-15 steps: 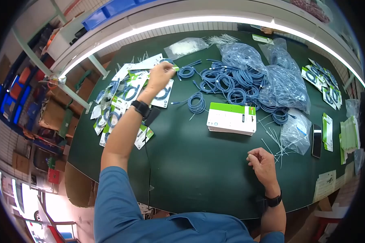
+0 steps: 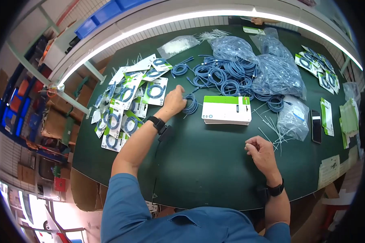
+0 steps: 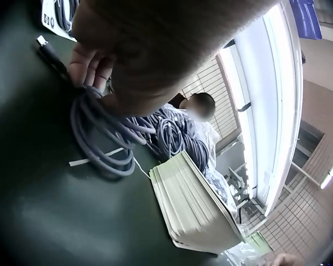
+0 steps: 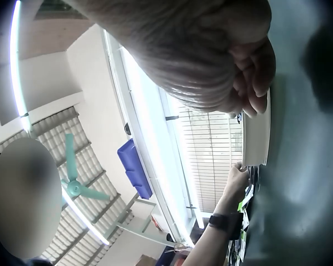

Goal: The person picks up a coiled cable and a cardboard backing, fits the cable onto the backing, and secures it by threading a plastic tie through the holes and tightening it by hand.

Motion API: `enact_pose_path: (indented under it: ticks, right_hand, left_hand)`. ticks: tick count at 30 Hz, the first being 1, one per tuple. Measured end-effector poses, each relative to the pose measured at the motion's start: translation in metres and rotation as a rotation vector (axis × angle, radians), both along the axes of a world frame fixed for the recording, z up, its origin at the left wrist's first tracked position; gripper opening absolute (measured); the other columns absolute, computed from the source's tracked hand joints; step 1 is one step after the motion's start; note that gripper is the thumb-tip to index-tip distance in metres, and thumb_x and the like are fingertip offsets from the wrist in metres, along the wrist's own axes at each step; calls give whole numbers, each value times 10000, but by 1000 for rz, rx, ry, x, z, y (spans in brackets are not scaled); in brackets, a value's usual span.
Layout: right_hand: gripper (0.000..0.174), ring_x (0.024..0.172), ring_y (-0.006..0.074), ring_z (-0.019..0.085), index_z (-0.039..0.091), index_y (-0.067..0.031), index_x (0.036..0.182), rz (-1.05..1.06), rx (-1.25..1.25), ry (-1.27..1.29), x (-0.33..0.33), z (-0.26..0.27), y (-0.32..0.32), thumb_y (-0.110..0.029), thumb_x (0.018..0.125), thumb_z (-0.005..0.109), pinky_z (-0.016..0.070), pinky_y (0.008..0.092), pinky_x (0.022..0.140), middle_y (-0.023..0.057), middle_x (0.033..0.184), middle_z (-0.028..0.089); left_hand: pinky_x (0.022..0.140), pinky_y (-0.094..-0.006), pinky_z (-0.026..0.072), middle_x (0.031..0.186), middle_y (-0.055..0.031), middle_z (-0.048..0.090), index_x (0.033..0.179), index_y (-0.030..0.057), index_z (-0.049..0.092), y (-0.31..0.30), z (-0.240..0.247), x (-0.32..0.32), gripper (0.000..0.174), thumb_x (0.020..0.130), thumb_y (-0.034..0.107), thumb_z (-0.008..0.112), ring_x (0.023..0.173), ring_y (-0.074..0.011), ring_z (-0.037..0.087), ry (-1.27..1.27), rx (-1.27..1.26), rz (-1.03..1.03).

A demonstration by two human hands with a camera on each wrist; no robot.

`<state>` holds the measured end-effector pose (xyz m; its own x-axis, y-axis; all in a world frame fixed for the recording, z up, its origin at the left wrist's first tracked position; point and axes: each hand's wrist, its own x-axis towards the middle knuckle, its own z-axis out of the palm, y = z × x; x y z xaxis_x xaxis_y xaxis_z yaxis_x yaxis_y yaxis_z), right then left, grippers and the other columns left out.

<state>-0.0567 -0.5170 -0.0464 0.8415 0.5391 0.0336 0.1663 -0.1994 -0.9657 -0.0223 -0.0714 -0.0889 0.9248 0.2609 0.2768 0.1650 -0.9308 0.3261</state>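
Observation:
My left hand (image 2: 173, 102) is at a coiled blue cable (image 2: 192, 106) on the green table, left of the stack of cards. In the left wrist view its fingers (image 3: 89, 69) curl at the upper end of the coil (image 3: 97, 147) and grip it; a metal-tipped plug (image 3: 43, 44) sticks out past them. A white tie (image 3: 94, 158) lies by the coil. My right hand (image 2: 263, 154) rests low over the table with loosely curled fingers, holding nothing visible. White-and-green cards (image 2: 226, 111) stand stacked between the hands, beyond the right one.
Carded cables (image 2: 125, 94) lie heaped at left. Loose blue coils (image 2: 227, 75) and plastic bags of cables (image 2: 278, 77) fill the back. White ties (image 2: 273, 127), a clear bag (image 2: 294, 119) and a phone (image 2: 316, 127) lie at right. Another person's hand (image 2: 257, 20) shows across the table.
My left hand has come back from the carded heap to the coiled cable, moving right and nearer. A carded cable now lies where it was. The right hand has hardly moved; the head view has shifted.

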Motion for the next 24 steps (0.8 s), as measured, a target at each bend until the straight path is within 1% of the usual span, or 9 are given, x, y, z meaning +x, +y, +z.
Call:
enact_pose_path:
  ticks: [2, 5, 6, 9, 10, 13, 17, 21, 24]
  right_hand:
    - [94, 708, 93, 661, 696, 33, 1014, -27, 13, 11, 0, -2, 1, -48, 984, 659, 535, 238, 648, 55, 828, 720]
    - [89, 700, 102, 660, 699, 38, 992, -37, 35, 2, 0, -5, 0, -45, 962, 690, 526, 251, 643, 60, 799, 717]
    - [89, 700, 101, 660, 700, 39, 994, -37, 33, -5, 0, -5, -1, -44, 962, 690, 525, 250, 644, 61, 800, 717]
    - [91, 699, 99, 659, 701, 39, 997, -28, 36, -24, -1, -3, -2, -43, 961, 690, 523, 248, 647, 62, 801, 717]
    - [89, 716, 99, 665, 701, 39, 1006, -14, 26, -13, -2, 0, -2, -39, 969, 680, 535, 246, 659, 61, 821, 720]
    - [91, 749, 98, 678, 701, 38, 1024, 8, 2, 3, -2, 4, -1, -32, 984, 660, 558, 241, 682, 61, 862, 725]
    - [86, 754, 101, 680, 709, 34, 1033, 40, 119, 65, -11, 11, -1, -26, 987, 667, 554, 235, 681, 62, 894, 728]
    - [107, 765, 89, 684, 715, 32, 1065, 196, 293, 137, -21, 30, -1, -40, 999, 672, 544, 226, 669, 70, 913, 727]
    - [108, 711, 80, 677, 724, 25, 1036, 137, 327, 184, -27, 40, -5, -69, 1008, 678, 534, 221, 626, 68, 870, 730]
  left_hand:
    - [840, -477, 574, 906, -190, 745, 1118, -17, 708, 2, -2, -3, 387, 825, 225, 783, 881, -404, 720, 60, -53, 57]
    - [717, -411, 566, 833, -127, 730, 1051, -21, 710, 7, 9, -13, 321, 834, 204, 781, 742, -304, 702, -85, -17, 62]
    - [717, -411, 566, 833, -127, 730, 1051, -21, 710, 11, 18, -16, 321, 834, 204, 781, 742, -304, 702, -77, -13, 52]
    - [615, -290, 498, 791, -35, 687, 975, -10, 723, 11, 64, -29, 241, 886, 205, 785, 655, -147, 626, 37, -405, 158]
    - [615, -290, 498, 791, -35, 687, 975, -10, 723, 6, 75, -32, 241, 886, 205, 785, 655, -147, 626, 36, -399, 157]
    - [570, -214, 421, 785, 30, 643, 939, 13, 748, -19, 96, -53, 179, 946, 190, 772, 673, -40, 567, -218, -962, 25]
    - [567, -231, 413, 753, 12, 649, 876, 6, 736, -95, 111, -69, 194, 948, 182, 772, 669, -38, 530, -380, -822, -97]
    - [547, -222, 424, 713, 7, 649, 914, 13, 750, -178, 116, -76, 166, 954, 171, 778, 631, -33, 541, -337, -724, -299]
    - [516, -213, 424, 702, -3, 655, 953, 4, 752, -229, 118, -83, 196, 986, 197, 749, 580, -34, 540, -87, -992, -350]
